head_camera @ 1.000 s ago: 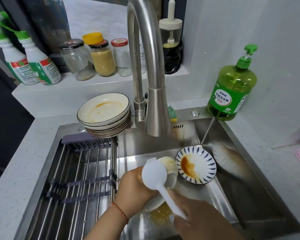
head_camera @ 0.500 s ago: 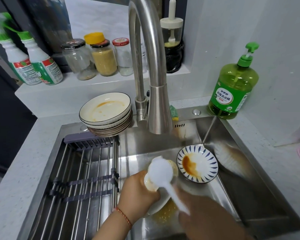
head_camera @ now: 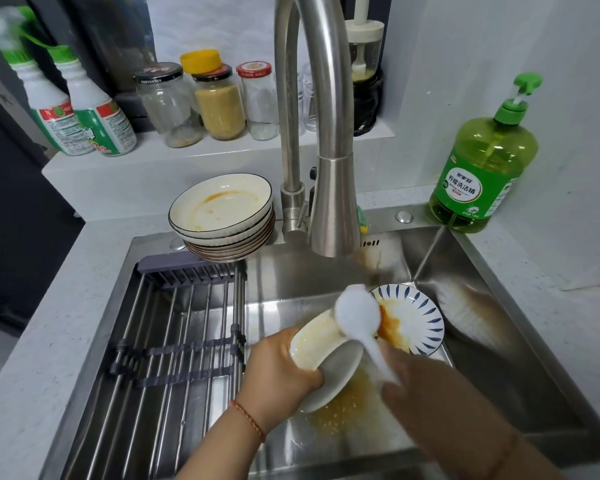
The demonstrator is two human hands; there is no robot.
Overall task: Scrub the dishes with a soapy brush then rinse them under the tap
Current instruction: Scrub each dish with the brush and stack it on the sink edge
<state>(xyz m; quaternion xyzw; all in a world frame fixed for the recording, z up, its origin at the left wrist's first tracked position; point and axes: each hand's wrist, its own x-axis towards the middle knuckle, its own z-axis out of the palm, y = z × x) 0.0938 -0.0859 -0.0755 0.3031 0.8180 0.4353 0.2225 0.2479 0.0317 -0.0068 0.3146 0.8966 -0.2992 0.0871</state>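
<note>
Left of the left hand's (head_camera: 278, 372) grip, which curled round the tilted cream dish (head_camera: 321, 355) over the sink (head_camera: 499, 341), lay the drying rack (head_camera: 174, 341); beyond it stood a stack of stained plates (head_camera: 224, 216). The right hand's (head_camera: 426, 403) grip closed round the white brush (head_camera: 359, 317) handle, its head on the dish rim. The wet dish could slip from that one-sided grip and strike the striped saucer (head_camera: 418, 320) just beyond the brush; the tap (head_camera: 333, 209) spout crowded the space above.
</note>
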